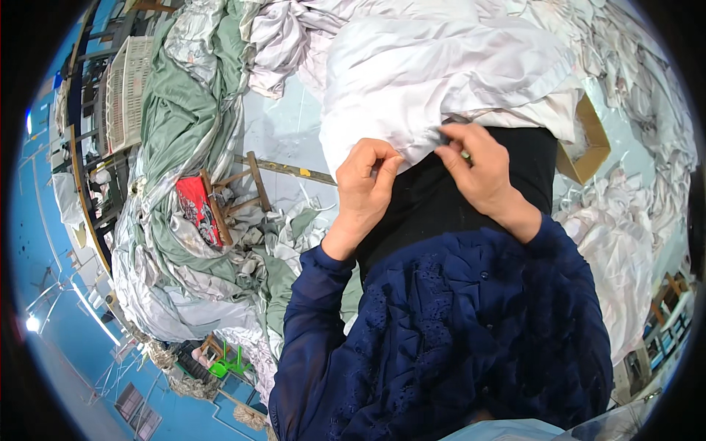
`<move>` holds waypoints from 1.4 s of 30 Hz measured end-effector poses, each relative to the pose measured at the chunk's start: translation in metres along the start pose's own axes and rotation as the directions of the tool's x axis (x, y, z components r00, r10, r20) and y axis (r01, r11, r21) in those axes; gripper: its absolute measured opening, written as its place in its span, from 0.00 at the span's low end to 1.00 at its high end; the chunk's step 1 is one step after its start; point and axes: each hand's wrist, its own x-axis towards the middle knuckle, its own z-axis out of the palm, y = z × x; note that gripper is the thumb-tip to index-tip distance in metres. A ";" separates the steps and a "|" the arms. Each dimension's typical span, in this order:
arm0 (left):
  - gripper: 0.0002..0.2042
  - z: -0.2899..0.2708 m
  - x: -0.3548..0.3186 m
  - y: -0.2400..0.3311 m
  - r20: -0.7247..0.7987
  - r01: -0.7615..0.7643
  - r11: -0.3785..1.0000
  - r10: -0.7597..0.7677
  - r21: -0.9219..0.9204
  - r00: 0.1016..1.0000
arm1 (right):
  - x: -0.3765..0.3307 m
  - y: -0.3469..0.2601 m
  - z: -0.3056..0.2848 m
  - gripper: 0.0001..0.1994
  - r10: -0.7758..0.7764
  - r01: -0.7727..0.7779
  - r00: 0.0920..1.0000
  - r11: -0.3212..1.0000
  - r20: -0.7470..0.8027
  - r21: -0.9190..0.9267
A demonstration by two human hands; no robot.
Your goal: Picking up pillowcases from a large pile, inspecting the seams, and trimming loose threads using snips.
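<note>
A white satiny cloth (426,81) is spread over my lap, its near edge gathered between my hands. With thumb and forefinger pressed together, my left hand (365,184) pinches that edge. Close by on the right, my right hand (478,165) is curled, thumb and fingers bent round something small. A dark tip and a bit of green show between its fingers, too little and too blurred to name. Black fabric (471,184) covers my legs under the cloth.
Green and white cloth (180,103) lies heaped on the left, beside a wooden stool (257,184) and a red patterned pad (195,209). An open cardboard box (592,143) stands at the right, among more pale cloth (607,228). A cream plastic basket (129,92) is far left.
</note>
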 end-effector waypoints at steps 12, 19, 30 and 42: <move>0.08 0.024 0.039 0.017 0.069 0.104 0.987 -0.113 0.122 0.991 | 0.011 0.026 0.005 0.10 0.587 -0.794 0.527 0.083 0.614 0.602; 0.07 0.031 0.048 0.012 0.156 0.009 0.973 -0.047 0.232 0.987 | 0.012 0.023 0.005 0.10 0.589 -0.749 0.623 0.259 0.515 0.610; 0.02 0.041 0.049 0.010 0.074 0.134 0.990 -0.138 0.055 0.988 | 0.009 0.023 0.002 0.12 0.558 -0.702 0.693 0.375 0.456 0.606; 0.02 0.040 0.026 0.010 0.016 0.119 0.991 -0.118 -0.058 0.993 | -0.006 0.004 -0.020 0.14 0.476 -0.655 0.755 0.502 0.451 0.565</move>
